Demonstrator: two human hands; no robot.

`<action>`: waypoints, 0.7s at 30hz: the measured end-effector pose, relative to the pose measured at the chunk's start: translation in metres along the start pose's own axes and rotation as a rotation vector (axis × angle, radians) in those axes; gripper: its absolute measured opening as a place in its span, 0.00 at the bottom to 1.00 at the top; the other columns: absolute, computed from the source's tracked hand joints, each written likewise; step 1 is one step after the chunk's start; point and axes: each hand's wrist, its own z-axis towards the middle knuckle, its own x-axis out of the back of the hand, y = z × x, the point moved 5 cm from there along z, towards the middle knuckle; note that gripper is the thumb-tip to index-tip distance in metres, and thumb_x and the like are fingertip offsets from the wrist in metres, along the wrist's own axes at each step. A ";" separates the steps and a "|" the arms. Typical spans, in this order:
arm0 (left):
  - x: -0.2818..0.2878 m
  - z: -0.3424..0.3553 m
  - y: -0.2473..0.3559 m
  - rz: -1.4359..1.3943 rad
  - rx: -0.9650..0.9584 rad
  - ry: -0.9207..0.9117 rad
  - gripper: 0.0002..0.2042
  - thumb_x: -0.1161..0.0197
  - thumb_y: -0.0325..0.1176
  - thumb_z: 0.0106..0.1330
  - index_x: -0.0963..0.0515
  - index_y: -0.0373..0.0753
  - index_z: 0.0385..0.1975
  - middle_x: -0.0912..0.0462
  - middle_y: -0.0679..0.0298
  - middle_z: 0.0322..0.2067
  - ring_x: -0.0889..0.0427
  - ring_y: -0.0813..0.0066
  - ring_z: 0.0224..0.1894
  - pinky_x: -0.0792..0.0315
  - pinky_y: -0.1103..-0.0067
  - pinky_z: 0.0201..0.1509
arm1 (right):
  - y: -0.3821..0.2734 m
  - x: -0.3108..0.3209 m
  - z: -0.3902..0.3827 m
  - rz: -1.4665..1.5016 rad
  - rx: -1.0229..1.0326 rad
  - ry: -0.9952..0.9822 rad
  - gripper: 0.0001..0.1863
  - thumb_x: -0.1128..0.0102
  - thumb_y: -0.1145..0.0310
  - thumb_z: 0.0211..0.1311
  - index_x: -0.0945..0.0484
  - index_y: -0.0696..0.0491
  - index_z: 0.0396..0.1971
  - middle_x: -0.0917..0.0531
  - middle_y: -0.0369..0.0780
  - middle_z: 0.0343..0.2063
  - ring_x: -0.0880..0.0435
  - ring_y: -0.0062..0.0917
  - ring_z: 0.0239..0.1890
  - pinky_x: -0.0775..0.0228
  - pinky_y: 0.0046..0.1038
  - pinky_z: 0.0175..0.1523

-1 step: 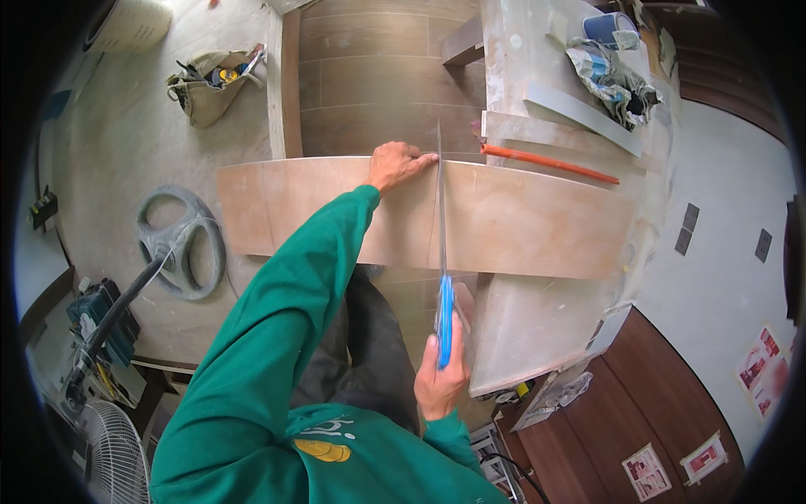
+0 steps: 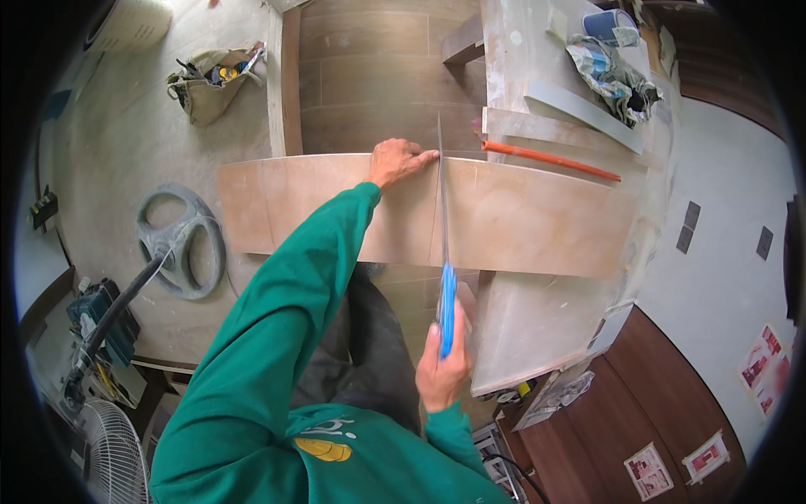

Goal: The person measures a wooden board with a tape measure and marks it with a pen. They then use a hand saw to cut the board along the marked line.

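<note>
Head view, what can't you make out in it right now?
All in the head view:
Saw: teeth too small.
Right hand: partly hidden by the blue handle.
Board: partly covered by the left hand and green sleeve.
Fan: cut off by the lower edge.

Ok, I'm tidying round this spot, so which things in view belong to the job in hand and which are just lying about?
In the job:
blue-handled saw, held in the right fingers
long board, left fingers on its far edge

Seemingly just lying about:
orange rod
cloth bag
blue can
crumpled bag
</note>
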 end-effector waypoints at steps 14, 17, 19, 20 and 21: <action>-0.005 0.009 -0.008 -0.043 -0.170 0.101 0.24 0.40 0.58 0.65 0.11 0.42 0.31 0.15 0.51 0.25 0.16 0.50 0.34 0.22 0.64 0.44 | 0.047 -0.065 0.055 0.056 -0.049 0.014 0.25 0.45 0.75 0.69 0.31 0.59 0.66 0.18 0.51 0.54 0.15 0.38 0.52 0.24 0.35 0.55; -0.005 0.010 -0.015 -0.031 -0.180 0.148 0.24 0.40 0.58 0.65 0.12 0.42 0.28 0.15 0.52 0.23 0.16 0.51 0.32 0.22 0.64 0.42 | 0.042 -0.072 0.061 0.028 -0.104 -0.011 0.26 0.45 0.75 0.69 0.32 0.59 0.66 0.18 0.49 0.54 0.16 0.34 0.52 0.24 0.34 0.54; -0.004 0.011 -0.010 0.023 -0.199 0.156 0.24 0.41 0.57 0.66 0.12 0.42 0.26 0.15 0.53 0.23 0.16 0.51 0.31 0.23 0.63 0.40 | 0.052 -0.054 0.017 0.041 -0.002 0.038 0.26 0.44 0.76 0.69 0.32 0.58 0.66 0.18 0.48 0.54 0.16 0.31 0.52 0.24 0.34 0.53; -0.007 0.006 -0.010 0.049 -0.198 0.157 0.24 0.42 0.57 0.67 0.13 0.42 0.25 0.15 0.54 0.24 0.16 0.51 0.30 0.23 0.63 0.38 | 0.056 -0.042 -0.004 0.062 -0.066 0.042 0.26 0.44 0.76 0.69 0.32 0.58 0.67 0.18 0.47 0.55 0.16 0.31 0.52 0.23 0.33 0.53; -0.009 0.005 -0.010 0.045 -0.206 0.196 0.23 0.41 0.56 0.67 0.13 0.41 0.23 0.15 0.54 0.23 0.16 0.51 0.29 0.23 0.63 0.38 | 0.053 -0.033 -0.019 0.094 -0.120 0.048 0.26 0.44 0.76 0.69 0.32 0.58 0.67 0.18 0.47 0.55 0.16 0.31 0.52 0.23 0.33 0.53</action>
